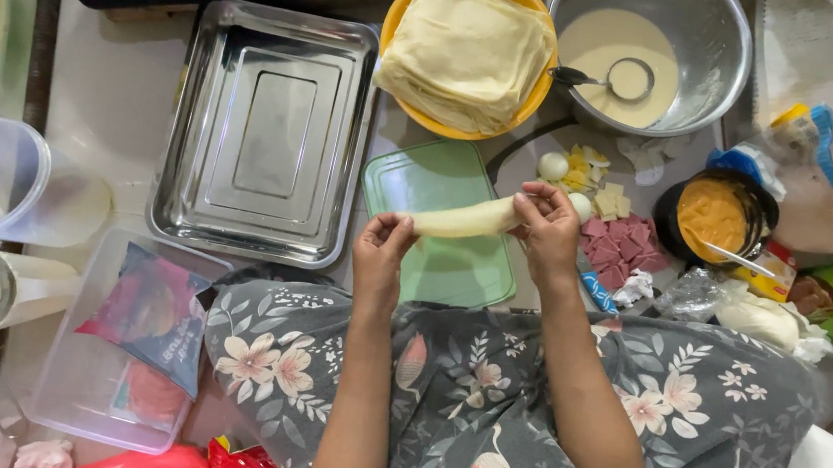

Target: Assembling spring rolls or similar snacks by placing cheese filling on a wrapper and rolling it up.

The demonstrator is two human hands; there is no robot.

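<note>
A pale rolled wrapper [462,218] is held level above a green cutting board [439,266]. My left hand [382,248] pinches its left end and my right hand [546,227] grips its right end. Just beyond the board, an orange bowl [539,96] carries a stack of flat pale wrappers [466,48]. An empty steel tray [267,131] lies left of the board.
A steel bowl [721,60] of pale batter with a ladle stands at the back right. Pink meat slices [621,250], cheese pieces and eggs lie right of my hands, beside a black tub of orange sauce [717,216]. Clear plastic containers [114,358] and a jug sit at left.
</note>
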